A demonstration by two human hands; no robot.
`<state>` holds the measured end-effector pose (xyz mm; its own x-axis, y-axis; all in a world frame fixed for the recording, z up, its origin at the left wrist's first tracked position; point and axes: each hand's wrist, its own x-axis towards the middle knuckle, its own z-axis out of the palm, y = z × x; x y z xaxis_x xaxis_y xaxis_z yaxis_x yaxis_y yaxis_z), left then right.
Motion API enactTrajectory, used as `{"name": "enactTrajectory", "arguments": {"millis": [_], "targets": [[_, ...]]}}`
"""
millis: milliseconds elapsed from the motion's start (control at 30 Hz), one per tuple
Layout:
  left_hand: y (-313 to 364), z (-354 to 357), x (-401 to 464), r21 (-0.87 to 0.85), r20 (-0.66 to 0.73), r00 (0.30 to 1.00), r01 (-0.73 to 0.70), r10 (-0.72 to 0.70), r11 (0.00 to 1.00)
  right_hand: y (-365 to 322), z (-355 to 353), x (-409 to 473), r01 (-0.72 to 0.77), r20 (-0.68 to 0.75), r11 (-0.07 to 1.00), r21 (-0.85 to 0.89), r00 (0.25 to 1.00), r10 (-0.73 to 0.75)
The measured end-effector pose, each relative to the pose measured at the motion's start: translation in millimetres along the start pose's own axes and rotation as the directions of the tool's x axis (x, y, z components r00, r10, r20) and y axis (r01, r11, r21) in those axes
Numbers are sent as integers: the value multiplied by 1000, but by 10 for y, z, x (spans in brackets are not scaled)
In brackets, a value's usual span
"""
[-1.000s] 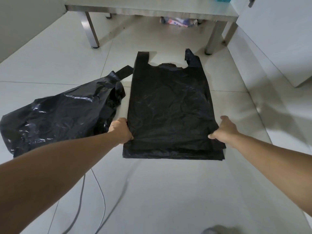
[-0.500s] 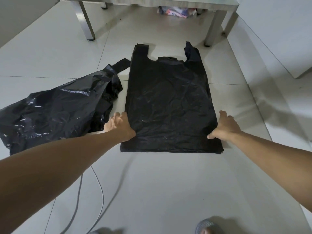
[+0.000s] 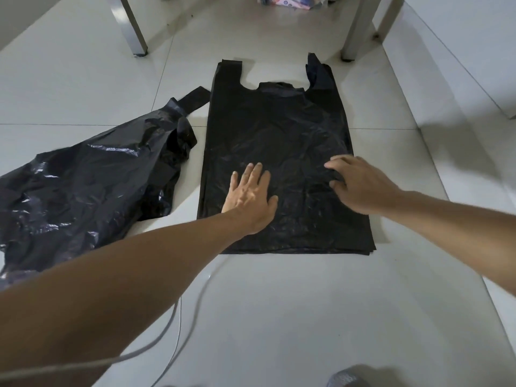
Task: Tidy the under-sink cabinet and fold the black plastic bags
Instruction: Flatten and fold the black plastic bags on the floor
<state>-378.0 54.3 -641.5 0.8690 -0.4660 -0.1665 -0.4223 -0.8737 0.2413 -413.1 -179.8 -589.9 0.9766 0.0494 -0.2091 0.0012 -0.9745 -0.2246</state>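
A flat black bag (image 3: pixel 276 141) lies spread out on the white floor (image 3: pixel 279 317), with its two handles pointing to 12 o'clock. The left hand (image 3: pixel 250 199) lies flat on the bag near its bottom edge, and its grip is open with straight fingers pressing down. The right hand (image 3: pixel 360 185) is at 3 o'clock from the left hand, also on the bag. Its fingers are bent a little and touch the plastic, but they do not hold it. A crumpled black bag (image 3: pixel 83 188) lies at 9 o'clock from the flat one, just beside it. A thin grey cord (image 3: pixel 178 325) runs over the floor at 6 o'clock. Two metal table legs (image 3: pixel 134 26) stand at 12 o'clock.
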Motion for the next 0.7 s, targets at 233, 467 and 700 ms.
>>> {"name": "enactTrajectory", "arguments": {"millis": [233,467,700], "targets": [[-59,375,53,100,29,997,-72,69,992,-172,860,142,-83,64,995,-61,994,87],[-352,547,30,200,20,998,-54,51,978,-131,1122,131,-99,-27,978,-184,995,96],[-411,552,29,210,-13,1000,-16,19,977,-58,1173,122,-93,-69,977,-194,994,81]]}}
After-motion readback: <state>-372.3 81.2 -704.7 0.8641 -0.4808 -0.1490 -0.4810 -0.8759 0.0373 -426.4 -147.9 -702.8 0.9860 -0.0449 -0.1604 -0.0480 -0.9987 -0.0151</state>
